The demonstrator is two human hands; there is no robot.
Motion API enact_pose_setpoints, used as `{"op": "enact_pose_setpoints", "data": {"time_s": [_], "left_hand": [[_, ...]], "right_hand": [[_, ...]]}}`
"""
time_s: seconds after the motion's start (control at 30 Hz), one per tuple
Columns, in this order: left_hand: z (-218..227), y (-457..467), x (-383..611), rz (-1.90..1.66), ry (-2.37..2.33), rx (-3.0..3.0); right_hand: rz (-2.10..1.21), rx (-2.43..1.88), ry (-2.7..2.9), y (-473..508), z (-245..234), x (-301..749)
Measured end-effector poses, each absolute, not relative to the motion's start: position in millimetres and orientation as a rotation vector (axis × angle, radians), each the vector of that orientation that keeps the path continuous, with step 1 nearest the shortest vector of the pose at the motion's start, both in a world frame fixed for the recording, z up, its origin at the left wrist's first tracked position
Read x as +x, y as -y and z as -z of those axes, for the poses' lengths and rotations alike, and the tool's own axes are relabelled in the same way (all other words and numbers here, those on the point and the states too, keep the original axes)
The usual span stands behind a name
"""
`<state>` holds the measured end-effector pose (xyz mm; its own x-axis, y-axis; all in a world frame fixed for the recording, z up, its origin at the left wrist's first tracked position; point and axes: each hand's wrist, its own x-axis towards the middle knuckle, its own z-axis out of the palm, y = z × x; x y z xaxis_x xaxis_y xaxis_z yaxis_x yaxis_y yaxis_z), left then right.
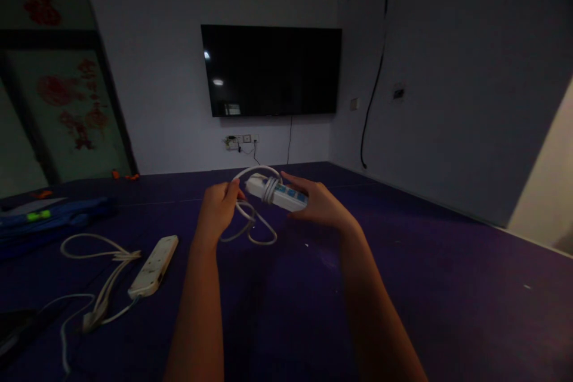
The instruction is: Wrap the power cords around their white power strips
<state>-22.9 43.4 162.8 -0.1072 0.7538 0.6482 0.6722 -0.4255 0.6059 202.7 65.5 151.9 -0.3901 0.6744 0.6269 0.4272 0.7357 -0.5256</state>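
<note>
My right hand [320, 202] grips the right end of a white power strip [290, 198] with blue sockets, held up above the purple surface. A white cord [268, 190] is wound several times around the strip near its left end. My left hand [219, 206] pinches a loose stretch of that cord just left of the strip. One loop of cord arches over the top, and more loops hang below my left fingers.
A second white power strip [154, 267] lies at the left with its cord bundled beside it. Blue cloth [58, 218] is further left, near small orange pieces [42, 194]. A television [273, 71] hangs on the far wall, above wall sockets [242, 140]. A black cable [373, 92] hangs at the right.
</note>
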Motion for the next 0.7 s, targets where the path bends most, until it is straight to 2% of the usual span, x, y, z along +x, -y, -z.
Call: {"op": "enact_pose_setpoints", "data": {"time_s": [0.13,0.23,0.4,0.6,0.7], "left_hand": [[-159,-52,-44,-1.630,-1.877,1.960],[-154,-60,-58,-1.500,-1.967,1.904],[-151,-59,-74,-1.408,-1.940,1.823],[-151,-46,-90,-1.767,-1.942,1.652],[-150,-45,-98,-1.930,-1.908,1.558]], "right_hand": [[-0.516,-0.671,2.155,-52,-158,207],[-0.571,-0.605,2.100,-47,-161,208],[-0.448,-0.658,1.859,-51,-163,212],[-0.194,-0.879,1.826,-63,-158,229],[-0.174,-1.006,1.938,-62,-155,241]]}}
